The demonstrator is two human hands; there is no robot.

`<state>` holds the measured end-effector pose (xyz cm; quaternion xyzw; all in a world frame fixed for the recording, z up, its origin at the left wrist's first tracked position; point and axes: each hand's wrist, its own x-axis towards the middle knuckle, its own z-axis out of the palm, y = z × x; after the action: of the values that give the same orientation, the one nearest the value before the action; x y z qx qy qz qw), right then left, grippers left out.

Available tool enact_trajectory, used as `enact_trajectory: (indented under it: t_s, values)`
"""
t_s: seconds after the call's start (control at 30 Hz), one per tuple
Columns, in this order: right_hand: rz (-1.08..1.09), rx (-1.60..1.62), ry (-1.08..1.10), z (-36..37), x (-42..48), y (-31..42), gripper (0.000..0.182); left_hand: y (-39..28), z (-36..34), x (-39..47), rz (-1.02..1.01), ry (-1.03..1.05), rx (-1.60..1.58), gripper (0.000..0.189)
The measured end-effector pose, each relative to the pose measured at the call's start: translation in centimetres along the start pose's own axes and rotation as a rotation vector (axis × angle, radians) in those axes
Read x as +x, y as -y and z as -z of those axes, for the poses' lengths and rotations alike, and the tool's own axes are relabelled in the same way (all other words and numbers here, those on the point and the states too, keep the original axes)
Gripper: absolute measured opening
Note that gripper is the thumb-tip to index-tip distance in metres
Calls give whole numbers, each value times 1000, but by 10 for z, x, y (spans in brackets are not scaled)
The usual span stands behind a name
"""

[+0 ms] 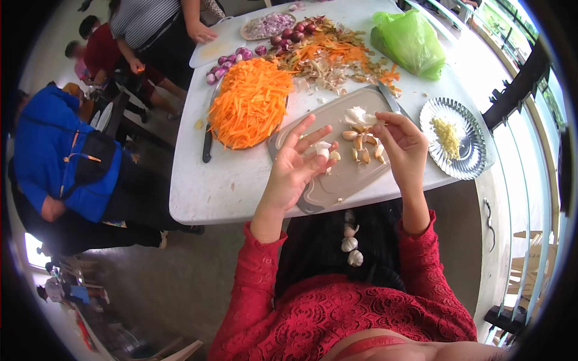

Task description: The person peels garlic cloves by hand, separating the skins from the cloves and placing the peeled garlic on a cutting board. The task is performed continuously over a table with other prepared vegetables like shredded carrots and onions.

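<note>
My left hand (289,169) is over the near left of a beige cutting board (311,117), index and middle fingers raised. A white piece of garlic (322,148) is at its thumb, partly hidden by the fingers. Thumb and index finger of my right hand (404,140) pinch the edge of papery garlic skin (360,116). Unpeeled garlic cloves (359,143) lie on the board just left of that hand, and a peeled clove (335,155) is beside my left fingertips. A knife (389,97) rests at the board's far right edge.
Minced garlic (447,137) sits on a silver fluted plate (474,155) to the right. Carrot strips (250,104) heap at left beside a black knife handle (207,146). Peelings (329,58), shallots (235,58) and a green plastic bag (408,45) lie beyond. Garlic bulbs (349,244) rest on my lap.
</note>
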<state>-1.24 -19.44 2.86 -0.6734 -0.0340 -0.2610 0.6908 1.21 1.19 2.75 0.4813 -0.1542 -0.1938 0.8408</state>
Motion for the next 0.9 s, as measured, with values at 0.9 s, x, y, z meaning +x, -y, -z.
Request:
enact_trajectory:
  t_s: [0.9]
  values:
    - [-32,-164,189,20,46,-6,17,1,19,5,-489,-275,1038,26]
